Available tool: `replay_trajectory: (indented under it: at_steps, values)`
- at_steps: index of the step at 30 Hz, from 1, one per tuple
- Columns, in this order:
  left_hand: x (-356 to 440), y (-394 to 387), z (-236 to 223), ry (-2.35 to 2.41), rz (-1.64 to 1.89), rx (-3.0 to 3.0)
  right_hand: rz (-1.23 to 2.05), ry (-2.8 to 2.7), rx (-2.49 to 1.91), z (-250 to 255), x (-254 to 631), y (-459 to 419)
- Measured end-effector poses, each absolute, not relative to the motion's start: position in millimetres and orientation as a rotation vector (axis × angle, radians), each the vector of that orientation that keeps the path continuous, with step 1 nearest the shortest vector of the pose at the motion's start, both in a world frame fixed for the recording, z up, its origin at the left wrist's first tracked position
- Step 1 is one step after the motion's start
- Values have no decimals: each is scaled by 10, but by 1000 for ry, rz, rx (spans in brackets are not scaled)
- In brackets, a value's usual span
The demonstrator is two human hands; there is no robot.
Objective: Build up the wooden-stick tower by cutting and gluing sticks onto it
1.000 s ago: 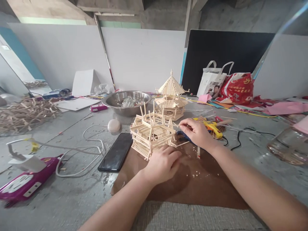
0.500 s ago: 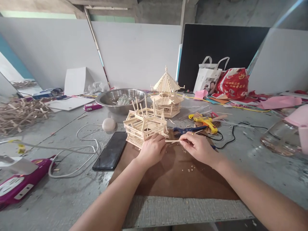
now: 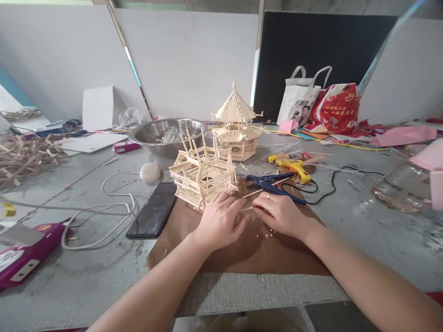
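A thin wooden stick [image 3: 248, 209] spans the small gap between my two hands, low over a brown sheet [image 3: 294, 258]. My left hand [image 3: 224, 219] has its fingers curled over the stick's left end. From the other side, my right hand [image 3: 279, 215], with a ring on one finger, pinches the right end. Just behind my left hand stands an unfinished six-sided stick model [image 3: 204, 177] with uprights poking up. Blue-handled pliers [image 3: 270, 184] lie right behind my right hand, and another loose stick [image 3: 252, 193] rests by their jaws. Pale crumbs are scattered on the sheet.
A roofed stick pavilion [image 3: 236, 124] and a steel bowl [image 3: 166, 133] stand behind. A yellow glue gun [image 3: 294, 168] with a black cord lies right. Left are a phone [image 3: 152, 212], white cable [image 3: 129, 207] and purple power strip [image 3: 31, 253]; a glass jar [image 3: 401, 191] is far right.
The view has tipped downward. My hands have drawn closer together, so less of the stick shows between them. The pliers, partly covered by my right hand before, now show more fully.
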State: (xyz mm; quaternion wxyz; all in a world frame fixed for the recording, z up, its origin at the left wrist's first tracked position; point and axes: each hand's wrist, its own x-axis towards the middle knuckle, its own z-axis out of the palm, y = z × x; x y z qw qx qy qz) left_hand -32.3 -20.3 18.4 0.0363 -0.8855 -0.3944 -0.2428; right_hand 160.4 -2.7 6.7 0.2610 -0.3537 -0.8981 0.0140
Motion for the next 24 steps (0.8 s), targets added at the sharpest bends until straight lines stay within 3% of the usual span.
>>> replay_trajectory:
  at_steps: [24]
  values:
    - [-254, -164, 17, -1343, -728, -2683, -13, -2312, -972, 68, 1553, -23]
